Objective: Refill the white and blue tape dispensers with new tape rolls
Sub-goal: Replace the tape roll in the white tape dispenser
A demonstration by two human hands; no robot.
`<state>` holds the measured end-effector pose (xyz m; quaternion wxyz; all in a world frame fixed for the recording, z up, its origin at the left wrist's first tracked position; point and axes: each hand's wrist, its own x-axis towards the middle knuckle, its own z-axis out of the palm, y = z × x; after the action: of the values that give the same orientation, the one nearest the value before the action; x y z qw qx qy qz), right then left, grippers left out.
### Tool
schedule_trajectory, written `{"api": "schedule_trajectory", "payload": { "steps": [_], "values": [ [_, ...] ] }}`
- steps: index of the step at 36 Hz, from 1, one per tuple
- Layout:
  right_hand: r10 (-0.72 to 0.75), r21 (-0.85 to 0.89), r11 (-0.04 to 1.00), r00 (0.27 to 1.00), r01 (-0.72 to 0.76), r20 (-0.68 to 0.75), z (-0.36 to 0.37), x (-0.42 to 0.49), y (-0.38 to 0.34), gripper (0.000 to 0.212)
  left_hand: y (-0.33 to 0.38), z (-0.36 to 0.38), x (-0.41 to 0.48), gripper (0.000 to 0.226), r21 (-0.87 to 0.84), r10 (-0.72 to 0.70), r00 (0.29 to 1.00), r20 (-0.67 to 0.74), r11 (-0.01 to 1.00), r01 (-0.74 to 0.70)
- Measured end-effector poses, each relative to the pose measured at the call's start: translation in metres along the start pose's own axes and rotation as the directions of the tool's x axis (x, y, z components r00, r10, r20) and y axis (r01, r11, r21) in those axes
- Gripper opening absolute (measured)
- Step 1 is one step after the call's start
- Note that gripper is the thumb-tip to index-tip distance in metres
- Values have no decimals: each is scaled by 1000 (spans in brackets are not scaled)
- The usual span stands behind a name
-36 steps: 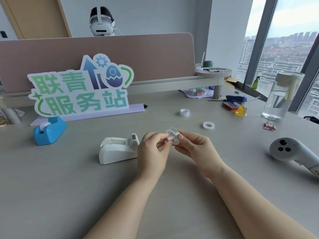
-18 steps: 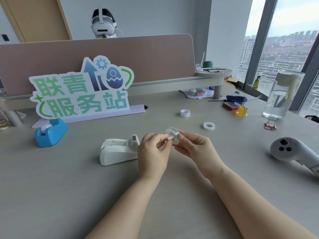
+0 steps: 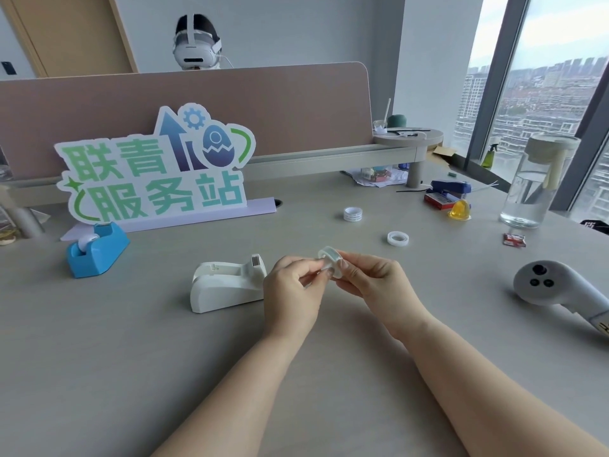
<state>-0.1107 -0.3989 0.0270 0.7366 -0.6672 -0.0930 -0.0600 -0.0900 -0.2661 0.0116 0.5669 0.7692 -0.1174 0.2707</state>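
Observation:
Both hands meet above the middle of the grey desk around a small clear tape roll. My right hand grips the roll by its edge. My left hand pinches at its side with thumb and fingertips. Just left of my hands lies the white tape dispenser, its cradle showing no roll. The blue tape dispenser stands at the far left with a white hub in its cradle. Two more tape rolls lie further back: a flat one and a printed one.
A large green and blue sign stands behind the dispensers. A white handheld controller lies at the right. A water bottle, a yellow object and a blue stapler sit at back right. A person with a headset sits behind the partition.
My hands and the roll stay in nearly the same place. The fingers shift slightly on the roll.

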Motion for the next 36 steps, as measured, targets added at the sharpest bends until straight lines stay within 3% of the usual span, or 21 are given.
{"api": "schedule_trajectory", "payload": {
  "steps": [11, 22, 36],
  "values": [
    [-109, -192, 977, 992, 96, -61, 6, 0, 4, 21, 1, -2, 3, 13, -2, -46, 999, 13, 999, 46],
    [2, -15, 1000, 997, -3, -71, 6, 0, 4, 22, 2, -1, 3, 13, 9, -39, 999, -14, 999, 39],
    [-42, -123, 992, 998, 37, -42, 7, -2, 3, 20, 3, -1, 3, 11, 37, -20, 1000, 23, 999, 19]
  ]
}}
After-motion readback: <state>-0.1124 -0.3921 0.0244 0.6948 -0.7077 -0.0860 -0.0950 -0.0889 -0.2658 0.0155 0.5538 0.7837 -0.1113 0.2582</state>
